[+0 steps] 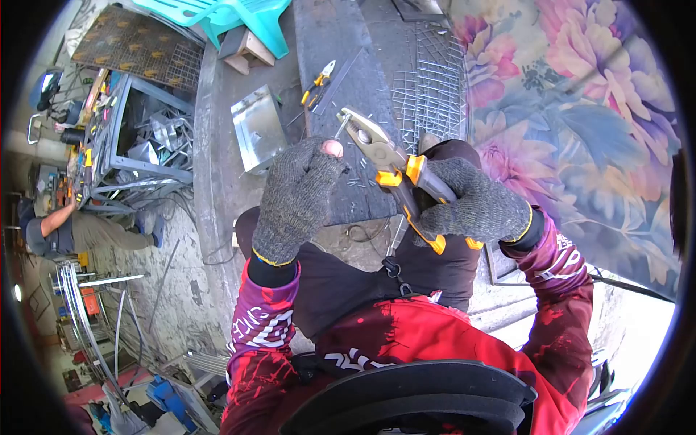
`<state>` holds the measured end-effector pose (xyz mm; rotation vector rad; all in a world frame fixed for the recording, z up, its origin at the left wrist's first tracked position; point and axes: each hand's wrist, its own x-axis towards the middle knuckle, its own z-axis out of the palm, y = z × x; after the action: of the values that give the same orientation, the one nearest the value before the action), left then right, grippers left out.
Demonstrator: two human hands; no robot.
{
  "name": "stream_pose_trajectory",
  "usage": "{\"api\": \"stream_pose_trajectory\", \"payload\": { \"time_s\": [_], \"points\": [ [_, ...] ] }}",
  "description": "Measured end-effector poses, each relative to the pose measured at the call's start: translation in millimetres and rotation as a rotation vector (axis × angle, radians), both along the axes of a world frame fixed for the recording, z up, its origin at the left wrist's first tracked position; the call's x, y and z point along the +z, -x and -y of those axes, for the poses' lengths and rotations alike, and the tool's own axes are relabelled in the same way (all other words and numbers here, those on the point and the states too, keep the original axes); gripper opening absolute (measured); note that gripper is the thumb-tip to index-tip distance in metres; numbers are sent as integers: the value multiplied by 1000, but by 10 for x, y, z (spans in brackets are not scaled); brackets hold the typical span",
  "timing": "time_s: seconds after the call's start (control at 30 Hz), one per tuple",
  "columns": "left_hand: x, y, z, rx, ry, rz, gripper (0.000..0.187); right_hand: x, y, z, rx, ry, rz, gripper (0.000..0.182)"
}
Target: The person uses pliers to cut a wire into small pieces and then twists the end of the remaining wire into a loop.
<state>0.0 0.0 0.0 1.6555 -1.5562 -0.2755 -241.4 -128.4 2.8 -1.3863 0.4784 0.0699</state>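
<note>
My left hand [299, 199], in a grey knit glove with a bare fingertip showing, pinches a short thin metal rod [341, 127] that points up and away. In the matching glove, my right hand [475, 206] grips the orange-and-black handles of combination pliers [378, 148]. The handles are spread, and the jaws are at the rod's upper end. Below both hands, several short cut metal pieces [360, 172] lie scattered over the dark bench board [346, 196]. Farther up the board rests a second pair of pliers [319, 83] with yellow-and-black handles, beside a flat metal strip [342, 81].
A shiny sheet-metal box [259, 129] stands left of the board. Wire mesh [435, 83] lies at right, beside a floral sheet [573, 109]. A teal plastic chair [246, 22] is at the top. Another person [80, 228] is at far left, near a scrap-filled metal frame [152, 168].
</note>
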Motion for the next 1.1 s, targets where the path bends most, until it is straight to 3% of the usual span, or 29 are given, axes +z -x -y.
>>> {"api": "stream_pose_trajectory", "payload": {
  "time_s": [0.1,0.13,0.2,0.27,0.5,0.6,0.67,0.77,0.9,0.97,1.0,1.03,1.07,1.1],
  "points": [
    [7,-79,-33,17,-26,-38,45,-27,-60,-21,-48,-28,71,56],
    [-40,-161,-69,-39,6,97,20,-36,-82,-19,-44,-9,77,56],
    [-72,-171,-90,-95,37,213,30,-17,-64,-26,-40,9,65,56],
    [-32,-157,-93,-80,-85,141,26,-4,-58,-45,-75,-61,49,58],
    [-1,-130,-85,-74,-25,197,16,-249,-19,49,-6,-131,122,66],
    [96,-49,-57,60,-165,-27,17,-171,-41,30,116,-237,94,68],
    [125,-34,-42,71,-250,-208,21,-33,-80,-44,161,-537,145,62],
    [66,-61,-80,-20,-99,7,24,-234,-43,-101,107,-396,224,54],
    [106,-17,-30,56,-206,-137,21,-98,-67,-231,-15,-259,101,49],
    [-112,-140,-12,-104,371,524,20,-119,-58,-259,-47,-217,45,60],
    [-69,-102,-25,-104,368,518,20,-35,-65,-250,-42,-285,-58,57],
    [22,-43,-22,-84,211,345,20,-79,-73,-258,-38,-281,-60,57],
    [74,3,-20,-63,54,171,20,-177,-83,-281,-71,-160,-18,55],
    [74,37,-24,-60,50,167,20,-252,-80,-317,-107,-46,23,54]
  ]
}}
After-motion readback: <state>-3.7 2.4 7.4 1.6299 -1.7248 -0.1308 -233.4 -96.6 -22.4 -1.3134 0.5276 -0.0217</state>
